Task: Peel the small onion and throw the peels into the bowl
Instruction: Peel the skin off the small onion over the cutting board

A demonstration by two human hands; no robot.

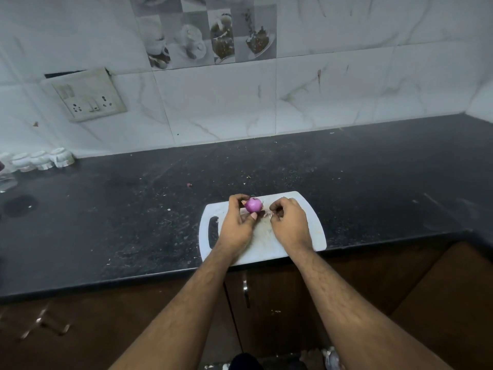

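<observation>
A small purple onion (253,204) is pinched between the fingers and thumb of my left hand (238,222), just above a white cutting board (306,209). Its shiny purple flesh shows on top. My right hand (289,222) is a little to the onion's right, with fingers curled around a pale scrap of peel (269,214). Both hands hover over the board's middle. No bowl is in view.
The board lies at the front edge of a black speckled counter (133,209). Small white cups (42,160) stand at the far left against the tiled wall. A wall socket (88,98) sits above them. Brown cabinet doors (266,289) are below the counter.
</observation>
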